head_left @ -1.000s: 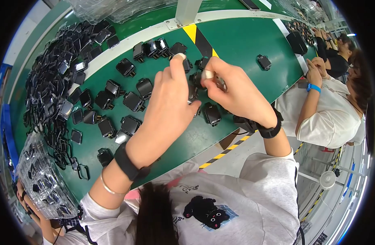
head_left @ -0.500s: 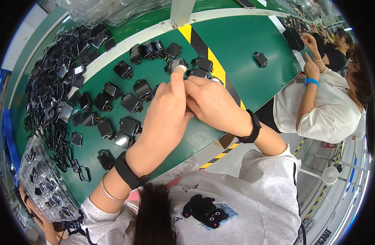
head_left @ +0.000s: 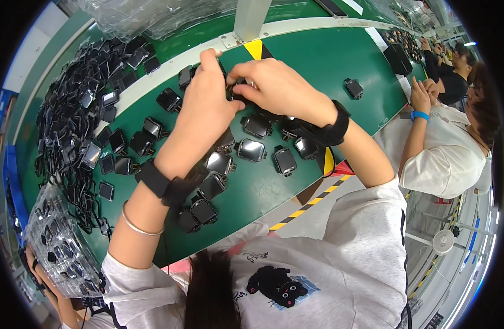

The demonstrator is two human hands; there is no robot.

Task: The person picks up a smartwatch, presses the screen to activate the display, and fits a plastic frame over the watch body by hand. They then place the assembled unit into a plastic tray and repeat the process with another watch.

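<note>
My left hand (head_left: 208, 101) is over the far part of the green table, its index finger stretched forward and its thumb bent inward. Close beside it on the right, my right hand (head_left: 282, 88) has its fingers curled. A dark piece shows partly between the two hands, too covered to make out. Near the hands lie black square watch cases with glossy screens, such as one watch case (head_left: 257, 126) below my right hand. Toward me lie a shiny watch case (head_left: 251, 150) and a darker watch case (head_left: 285, 160). My left forearm hides part of the group.
On the left is a large heap of black watch pieces (head_left: 71, 120), with a clear plastic tray (head_left: 57, 247) nearer me. Clear packaging (head_left: 147, 16) lies behind a metal post (head_left: 252, 19). A lone watch case (head_left: 353, 88) sits at right, near a seated co-worker (head_left: 443, 148).
My hands have separated slightly; the left has moved left and farther out, the right also farther out. Several watch cases below them now show. The co-worker's hands have come together.
</note>
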